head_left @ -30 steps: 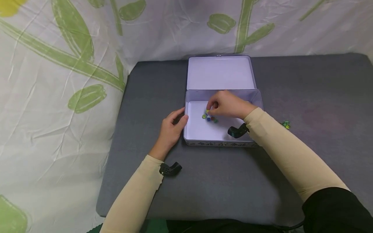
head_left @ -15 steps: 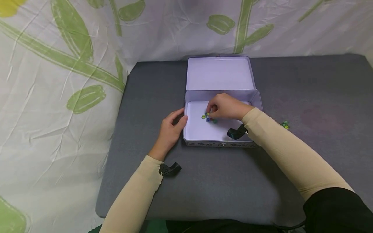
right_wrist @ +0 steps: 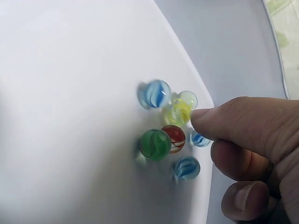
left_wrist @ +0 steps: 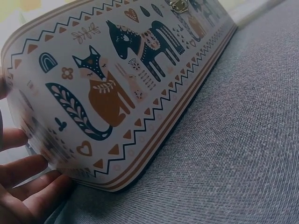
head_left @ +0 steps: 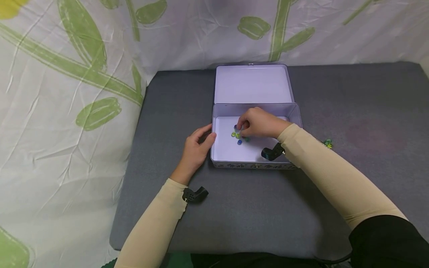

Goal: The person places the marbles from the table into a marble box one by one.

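Observation:
My left hand (head_left: 198, 146) rests against the left side of an open tin box (head_left: 222, 154), its fingers spread loosely. In the left wrist view, those fingers touch the corner of the patterned box wall (left_wrist: 140, 60). Inside the box, my right hand (head_left: 259, 123) is low over a group of glass marbles. In the right wrist view, its thumb is beside a yellow marble (right_wrist: 181, 111), and its fingers bend loosely with nothing seen between them. A green marble (right_wrist: 155, 144), a red marble (right_wrist: 176, 138) and several blue marbles (right_wrist: 158, 93) lie close by on the white floor.
The box lid (head_left: 253, 85) leans back behind the box. A small pile of green and yellow marbles (head_left: 328, 143) lies on the grey table (head_left: 362, 178) to the right, partly behind my right forearm. A leaf-patterned cloth (head_left: 187, 33) hangs behind and at the left.
The marbles under my right hand have spread apart: one blue marble is now farther back, another nearer, and two yellow ones are side by side. My left hand has stayed in place.

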A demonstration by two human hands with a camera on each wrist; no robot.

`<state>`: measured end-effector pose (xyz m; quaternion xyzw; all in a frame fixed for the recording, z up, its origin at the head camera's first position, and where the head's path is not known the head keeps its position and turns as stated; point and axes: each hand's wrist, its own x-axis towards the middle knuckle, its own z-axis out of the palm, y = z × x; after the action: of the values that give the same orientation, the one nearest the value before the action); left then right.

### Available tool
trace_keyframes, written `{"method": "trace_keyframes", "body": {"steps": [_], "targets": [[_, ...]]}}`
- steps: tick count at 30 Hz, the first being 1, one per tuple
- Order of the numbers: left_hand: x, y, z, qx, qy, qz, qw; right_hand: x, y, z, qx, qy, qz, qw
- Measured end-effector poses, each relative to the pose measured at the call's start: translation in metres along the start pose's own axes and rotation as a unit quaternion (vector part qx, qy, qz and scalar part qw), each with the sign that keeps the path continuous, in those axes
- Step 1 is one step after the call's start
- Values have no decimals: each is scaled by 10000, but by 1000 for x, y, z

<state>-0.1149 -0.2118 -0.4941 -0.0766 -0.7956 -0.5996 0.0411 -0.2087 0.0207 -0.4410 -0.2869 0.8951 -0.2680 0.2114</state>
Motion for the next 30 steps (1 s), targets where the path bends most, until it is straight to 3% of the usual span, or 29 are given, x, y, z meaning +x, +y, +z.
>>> {"method": "trace_keyframes", "body": {"steps": [9,17,30], "targets": [[0,3,1,-30,8,-86,10000,-2,-3,-2,30,41,43,10000],[-6,40,-2,50,-10,-184,9998,-3,-3,-5,73,131,13,9999],[-7,44,-3,-19,14,25,10000,-5,-4,-13,183,371,107,9991]]}}
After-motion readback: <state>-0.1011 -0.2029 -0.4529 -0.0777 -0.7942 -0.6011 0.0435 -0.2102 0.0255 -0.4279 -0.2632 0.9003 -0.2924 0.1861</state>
